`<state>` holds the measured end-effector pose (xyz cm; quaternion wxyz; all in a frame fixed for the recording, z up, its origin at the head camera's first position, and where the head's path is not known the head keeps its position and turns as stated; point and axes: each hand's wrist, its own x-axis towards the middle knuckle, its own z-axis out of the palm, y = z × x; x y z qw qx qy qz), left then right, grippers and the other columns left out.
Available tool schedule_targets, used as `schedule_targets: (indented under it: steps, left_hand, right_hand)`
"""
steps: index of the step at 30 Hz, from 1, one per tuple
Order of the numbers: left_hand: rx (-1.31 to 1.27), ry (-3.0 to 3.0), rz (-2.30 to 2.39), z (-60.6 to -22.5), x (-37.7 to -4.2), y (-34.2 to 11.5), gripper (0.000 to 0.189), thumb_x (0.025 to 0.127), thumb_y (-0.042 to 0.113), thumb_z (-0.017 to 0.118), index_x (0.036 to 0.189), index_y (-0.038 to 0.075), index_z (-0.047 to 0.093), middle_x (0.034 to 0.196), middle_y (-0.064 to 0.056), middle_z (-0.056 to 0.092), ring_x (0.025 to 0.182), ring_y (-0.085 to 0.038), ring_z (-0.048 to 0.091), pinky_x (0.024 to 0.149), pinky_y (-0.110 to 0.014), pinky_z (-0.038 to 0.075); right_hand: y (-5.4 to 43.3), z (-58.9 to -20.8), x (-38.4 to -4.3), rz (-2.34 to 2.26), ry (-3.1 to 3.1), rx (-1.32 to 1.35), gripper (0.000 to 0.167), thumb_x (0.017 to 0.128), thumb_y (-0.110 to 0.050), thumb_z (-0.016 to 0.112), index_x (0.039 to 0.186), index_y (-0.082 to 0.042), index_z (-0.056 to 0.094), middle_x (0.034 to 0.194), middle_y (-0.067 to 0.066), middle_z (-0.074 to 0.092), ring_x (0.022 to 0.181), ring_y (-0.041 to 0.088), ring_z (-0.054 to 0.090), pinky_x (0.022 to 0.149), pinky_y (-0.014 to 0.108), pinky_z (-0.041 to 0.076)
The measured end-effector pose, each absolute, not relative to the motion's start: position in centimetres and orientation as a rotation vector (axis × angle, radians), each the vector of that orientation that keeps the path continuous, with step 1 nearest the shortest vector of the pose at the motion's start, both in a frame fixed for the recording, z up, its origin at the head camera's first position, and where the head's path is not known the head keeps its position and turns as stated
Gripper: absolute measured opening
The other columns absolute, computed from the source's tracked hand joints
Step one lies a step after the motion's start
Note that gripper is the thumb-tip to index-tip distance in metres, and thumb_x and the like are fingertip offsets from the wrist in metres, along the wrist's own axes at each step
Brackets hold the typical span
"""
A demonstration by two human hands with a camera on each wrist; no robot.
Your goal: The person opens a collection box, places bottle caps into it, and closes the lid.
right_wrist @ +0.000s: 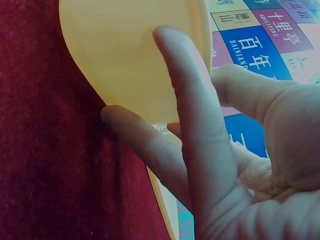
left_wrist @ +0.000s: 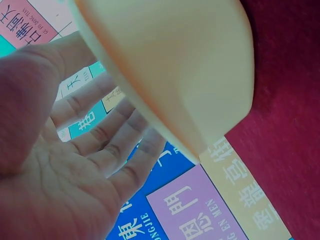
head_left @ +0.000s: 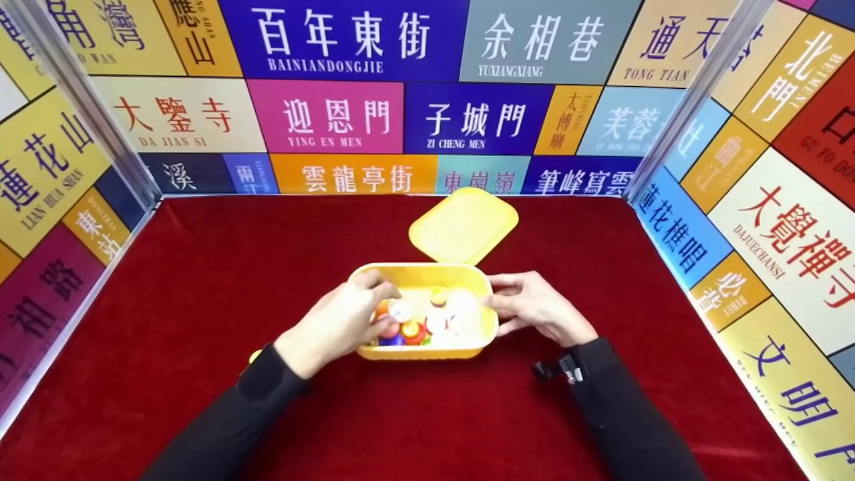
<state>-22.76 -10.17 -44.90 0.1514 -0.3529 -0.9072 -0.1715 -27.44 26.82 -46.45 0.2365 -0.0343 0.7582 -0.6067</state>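
Observation:
A yellow plastic box stands uncovered on the red cloth, with several small colourful round pieces inside, mostly at its left end. My left hand reaches over the left rim, its thumb and fingers around a white round piece; whether they pinch it I cannot make out. In the left wrist view the box wall hides those fingertips. My right hand holds the right end of the box, thumb at the rim and fingers against the outer wall. A yellow lid lies behind the box.
Red cloth covers the table. Panels with printed place names enclose the back and both sides, with metal posts at the corners. A small yellow thing shows partly beside the left cuff.

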Motion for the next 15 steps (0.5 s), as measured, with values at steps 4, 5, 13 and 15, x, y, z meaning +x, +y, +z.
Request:
schedule_targets:
  steps: [4, 5, 13, 15]
  left_hand:
    - [-1.021, -2.597, -0.506, -44.8, -22.6, -11.0, 0.039, 0.097, 0.025, 0.097, 0.128, 0.006, 0.082, 0.131, -0.017, 0.074, 0.113, -0.032, 0.075, 0.098, -0.043, 0.071]
    - [-1.015, -2.6, -0.505, -44.8, -22.5, -11.2, 0.04, 0.097, 0.025, 0.098, 0.128, 0.006, 0.082, 0.132, -0.017, 0.075, 0.113, -0.032, 0.075, 0.099, -0.044, 0.071]
    - [-0.931, -2.624, -0.503, -44.9, -22.1, -12.9, 0.041, 0.099, 0.025, 0.096, 0.133, 0.007, 0.081, 0.126, -0.016, 0.073, 0.1, -0.029, 0.072, 0.087, -0.044, 0.07]
    - [-0.904, -2.631, -0.51, -44.9, -21.9, -13.5, 0.043, 0.1, 0.025, 0.095, 0.137, 0.008, 0.08, 0.128, -0.016, 0.073, 0.102, -0.029, 0.072, 0.088, -0.045, 0.07]
  right_hand:
    - [26.8, -46.5, -27.4, -1.665, 2.075, -0.098, 0.059, 0.107, -0.01, 0.082, 0.164, -0.006, 0.066, 0.144, 0.028, 0.079, 0.114, 0.029, 0.087, 0.082, 0.044, 0.075]
    - [26.8, -46.4, -27.4, -1.664, 2.076, -0.104, 0.06, 0.107, -0.011, 0.082, 0.164, -0.005, 0.066, 0.144, 0.029, 0.079, 0.114, 0.029, 0.087, 0.082, 0.044, 0.075]
    - [26.9, -46.3, -27.5, -1.651, 2.1, -0.104, 0.061, 0.105, -0.011, 0.083, 0.163, -0.006, 0.067, 0.14, 0.028, 0.08, 0.106, 0.024, 0.086, 0.08, 0.042, 0.075]
    - [26.8, -46.4, -27.5, -1.647, 2.098, -0.11, 0.061, 0.105, -0.011, 0.083, 0.164, -0.006, 0.066, 0.141, 0.028, 0.08, 0.106, 0.023, 0.086, 0.08, 0.042, 0.075]
